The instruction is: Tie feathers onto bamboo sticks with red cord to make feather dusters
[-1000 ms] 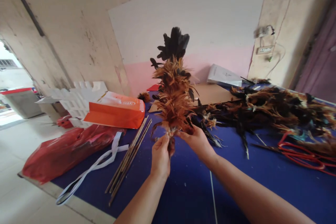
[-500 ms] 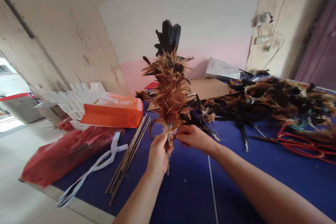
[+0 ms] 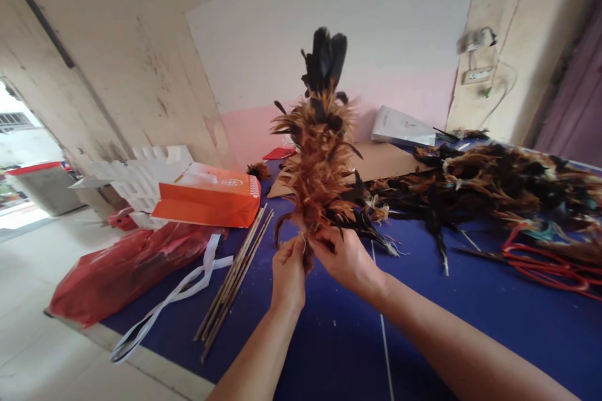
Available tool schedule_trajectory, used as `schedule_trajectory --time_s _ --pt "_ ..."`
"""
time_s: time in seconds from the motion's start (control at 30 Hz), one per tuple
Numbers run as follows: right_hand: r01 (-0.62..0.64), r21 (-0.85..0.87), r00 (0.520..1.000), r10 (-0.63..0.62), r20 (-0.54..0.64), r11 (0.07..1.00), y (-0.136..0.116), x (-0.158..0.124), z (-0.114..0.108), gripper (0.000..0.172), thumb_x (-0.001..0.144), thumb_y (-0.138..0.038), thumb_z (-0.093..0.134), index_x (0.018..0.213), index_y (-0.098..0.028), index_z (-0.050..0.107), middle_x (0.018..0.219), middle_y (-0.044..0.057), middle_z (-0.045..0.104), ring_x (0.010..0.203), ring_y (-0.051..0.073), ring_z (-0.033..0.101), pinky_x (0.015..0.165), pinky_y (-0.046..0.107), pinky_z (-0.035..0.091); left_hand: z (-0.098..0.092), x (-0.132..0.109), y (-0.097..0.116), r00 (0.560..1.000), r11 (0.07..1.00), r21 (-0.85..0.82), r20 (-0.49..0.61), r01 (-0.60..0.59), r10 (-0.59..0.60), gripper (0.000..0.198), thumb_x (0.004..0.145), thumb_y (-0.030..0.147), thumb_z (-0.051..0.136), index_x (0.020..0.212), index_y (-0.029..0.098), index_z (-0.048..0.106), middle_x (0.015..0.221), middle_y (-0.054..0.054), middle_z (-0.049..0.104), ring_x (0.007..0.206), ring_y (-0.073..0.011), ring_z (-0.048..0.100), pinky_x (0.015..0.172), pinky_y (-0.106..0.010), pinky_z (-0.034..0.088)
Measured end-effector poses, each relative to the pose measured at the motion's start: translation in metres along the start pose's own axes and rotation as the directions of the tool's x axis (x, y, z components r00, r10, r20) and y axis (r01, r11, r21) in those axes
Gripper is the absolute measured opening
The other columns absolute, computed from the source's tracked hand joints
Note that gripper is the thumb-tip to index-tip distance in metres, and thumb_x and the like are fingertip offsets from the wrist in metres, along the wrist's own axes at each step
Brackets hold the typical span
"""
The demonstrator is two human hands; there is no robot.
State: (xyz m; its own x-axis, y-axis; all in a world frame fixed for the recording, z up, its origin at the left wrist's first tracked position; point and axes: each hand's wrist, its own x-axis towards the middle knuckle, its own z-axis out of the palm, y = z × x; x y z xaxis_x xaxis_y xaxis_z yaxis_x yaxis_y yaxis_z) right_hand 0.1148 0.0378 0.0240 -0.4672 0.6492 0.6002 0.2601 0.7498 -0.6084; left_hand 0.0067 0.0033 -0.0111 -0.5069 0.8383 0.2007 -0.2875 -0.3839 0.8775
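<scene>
A feather duster stands nearly upright before me, tipped with long black feathers above layers of brown ones. My left hand is closed round its stick just below the lowest feathers. At the base of the feathers, the fingers of my right hand are pinched together against the duster. What lies between those right fingertips is hidden. Several thin sticks lie on the blue table to the left of my hands. A large pile of loose black and brown feathers spreads over the right side.
An orange paper bag and a red plastic bag lie at the left, beside a white strap. Red cord is coiled at the right. Against the wall are cardboard and a white box.
The duster has shifted right in the view and sits more upright. My right hand has come in closer against its base, beside my left hand. The view has swung slightly.
</scene>
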Motion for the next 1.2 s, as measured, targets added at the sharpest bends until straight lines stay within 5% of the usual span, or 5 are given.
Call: schedule_trajectory --time_s 0.27,0.5,0.87,1.07,1.2 --pt "0.157 -0.356 0.982 -0.109 0.152 0.921 -0.023 -0.003 -0.015 0.025 0.085 -0.023 0.044 0.072 -0.018 0.064 0.073 0.004 0.066 0.068 0.013 0.058 0.061 0.022 0.034 -0.002 0.000 0.001 0.998 0.995 0.099 -0.049 -0.025 0.030 0.027 0.064 0.039 0.066 0.058 0.015 0.056 0.044 0.007 0.040 0.040 -0.0052 0.030 0.042 -0.019 0.023" --pt "0.064 -0.507 0.997 -0.029 0.077 0.859 -0.027 0.000 -0.010 0.024 0.083 -0.023 0.045 0.066 -0.017 0.060 0.070 0.006 0.064 0.062 0.016 0.058 0.054 0.024 0.032 -0.001 -0.010 -0.002 0.935 0.800 0.490 0.106 -0.346 0.339 0.024 0.070 0.022 0.057 0.048 0.017 0.049 0.048 0.005 0.042 0.051 -0.0100 0.037 0.049 -0.021 0.028" --pt "0.028 -0.540 0.999 -0.014 0.030 0.841 -0.029 -0.001 -0.015 0.026 0.084 -0.025 0.043 0.074 -0.017 0.064 0.077 0.007 0.061 0.064 0.015 0.057 0.059 0.024 0.037 0.002 -0.016 -0.001 0.858 0.720 0.465 0.278 -0.514 0.432 0.008 0.063 0.017 0.063 0.069 0.020 0.068 0.074 -0.006 0.062 0.073 -0.0204 0.055 0.069 -0.027 0.040" --pt "0.130 -0.510 0.991 -0.101 0.084 0.850 -0.034 -0.008 -0.016 0.027 0.083 -0.023 0.042 0.071 -0.017 0.065 0.086 0.007 0.057 0.060 0.012 0.053 0.055 0.023 0.035 0.001 -0.017 -0.001 0.901 0.798 0.420 0.175 -0.432 0.396 0.014 0.066 0.016 0.060 0.052 0.018 0.060 0.057 0.000 0.055 0.057 -0.0138 0.048 0.057 -0.024 0.038" --pt "0.287 -0.238 0.958 -0.272 0.093 0.928 -0.032 -0.016 -0.023 0.028 0.087 -0.030 0.040 0.084 -0.020 0.066 0.097 0.006 0.057 0.071 0.010 0.054 0.060 0.019 0.038 -0.002 -0.009 0.005 0.970 0.936 0.253 0.047 -0.244 0.239 0.018 0.067 0.027 0.062 0.054 0.016 0.059 0.051 0.002 0.051 0.050 -0.0100 0.043 0.049 -0.022 0.034"
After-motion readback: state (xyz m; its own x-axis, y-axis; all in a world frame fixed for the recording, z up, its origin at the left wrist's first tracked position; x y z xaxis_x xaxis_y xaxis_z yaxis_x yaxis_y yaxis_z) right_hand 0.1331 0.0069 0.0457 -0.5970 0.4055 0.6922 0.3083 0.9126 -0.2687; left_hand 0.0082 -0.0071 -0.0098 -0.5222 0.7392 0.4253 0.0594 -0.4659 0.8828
